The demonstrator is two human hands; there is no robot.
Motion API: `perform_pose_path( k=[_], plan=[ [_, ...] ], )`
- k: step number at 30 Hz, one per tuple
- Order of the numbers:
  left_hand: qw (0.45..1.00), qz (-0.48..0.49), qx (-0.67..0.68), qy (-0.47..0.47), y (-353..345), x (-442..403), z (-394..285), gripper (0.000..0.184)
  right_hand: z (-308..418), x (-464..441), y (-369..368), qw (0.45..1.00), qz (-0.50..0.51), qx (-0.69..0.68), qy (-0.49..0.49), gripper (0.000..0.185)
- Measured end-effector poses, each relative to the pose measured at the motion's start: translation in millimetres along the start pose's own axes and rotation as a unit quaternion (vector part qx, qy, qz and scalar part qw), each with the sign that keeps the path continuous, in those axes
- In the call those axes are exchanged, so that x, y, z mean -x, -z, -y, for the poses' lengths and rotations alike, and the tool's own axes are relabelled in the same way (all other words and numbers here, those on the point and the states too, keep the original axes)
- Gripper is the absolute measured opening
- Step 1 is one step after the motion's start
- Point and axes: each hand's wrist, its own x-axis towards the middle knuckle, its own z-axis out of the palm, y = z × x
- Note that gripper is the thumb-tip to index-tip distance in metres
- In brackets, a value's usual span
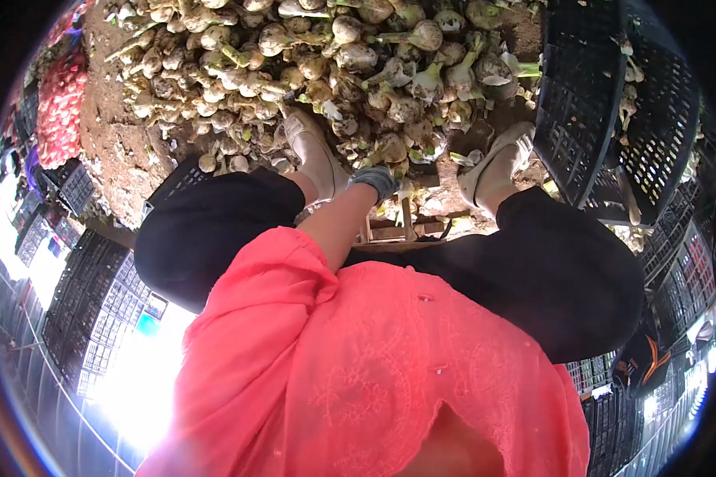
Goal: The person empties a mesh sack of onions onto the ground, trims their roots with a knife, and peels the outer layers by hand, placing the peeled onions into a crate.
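My left hand (376,181), in a grey glove, is low between my shoes at the near edge of a large heap of garlic bulbs (318,67). Its fingers look curled in, and whatever they may hold is hidden. Just beyond the knuckles lies a bulb (390,149) with its stem. Many bulbs in the heap still carry soil and cut stems. Below the hand, a wooden frame (387,233) shows between my legs, with pale skins and scraps around it. My right hand is out of view.
Black plastic crates (578,95) stand at the right of the heap. A red mesh sack (61,110) is at the far left, beside bare soil (107,151). More stacked crates (82,298) are behind on the left. My light shoes (497,163) flank the heap's near edge.
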Motion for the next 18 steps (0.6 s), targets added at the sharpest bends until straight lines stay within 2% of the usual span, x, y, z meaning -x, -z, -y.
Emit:
perform_pose_path(
  k=[4, 5, 13, 16, 18],
  plan=[
    [0.992, -0.086, 0.09, 0.026, -9, -3, -5, 0.051, -5, 5, -1, 1.0, 0.011, 0.001, -0.007, 0.032],
    [0.994, -0.041, 0.087, 0.041, -6, -4, -3, 0.059, -8, 6, -2, 1.0, 0.013, 0.001, -0.008, 0.032],
    [0.971, -0.203, 0.124, 0.001, -27, -11, 9, 0.057, -18, -5, -12, 1.0, -0.013, 0.011, 0.005, 0.033],
    [0.975, -0.177, 0.135, 0.002, -26, -19, 14, 0.056, -29, 3, -4, 0.999, -0.027, 0.015, 0.014, 0.033],
    [0.958, -0.144, 0.231, -0.087, -24, -17, 7, 0.044, -58, 22, 14, 0.999, -0.038, 0.027, 0.015, 0.033]
  ],
)
